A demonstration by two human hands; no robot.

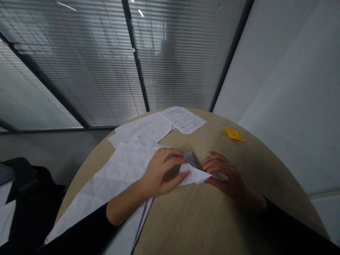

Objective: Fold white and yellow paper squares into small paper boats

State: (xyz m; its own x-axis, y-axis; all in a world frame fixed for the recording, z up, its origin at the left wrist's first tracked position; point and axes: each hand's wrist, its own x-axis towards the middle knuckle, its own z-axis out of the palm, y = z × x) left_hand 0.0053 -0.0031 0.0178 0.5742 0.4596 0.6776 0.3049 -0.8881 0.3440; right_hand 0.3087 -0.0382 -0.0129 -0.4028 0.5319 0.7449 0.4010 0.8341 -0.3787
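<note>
A folded piece of white paper (pixel 195 174), with flaps sticking up and a pointed right end, is held just above the table between my two hands. My left hand (pixel 162 173) grips its left side between thumb and fingers. At the right tip, the thumb and fingers of my right hand (pixel 228 177) pinch the paper. A large white sheet covered in crease lines (pixel 117 173) lies under my left forearm. Farther off to the right, a small yellow folded paper boat (pixel 233 134) rests on the table, touched by neither hand.
The round wooden table (pixel 170 226) has a curved edge. Printed sheets (pixel 183 120) overlap at its far side. A dark chair (pixel 34 191) with papers on it stands at the left. Beyond the table are window blinds (pixel 106 71) and a pale wall (pixel 287 88).
</note>
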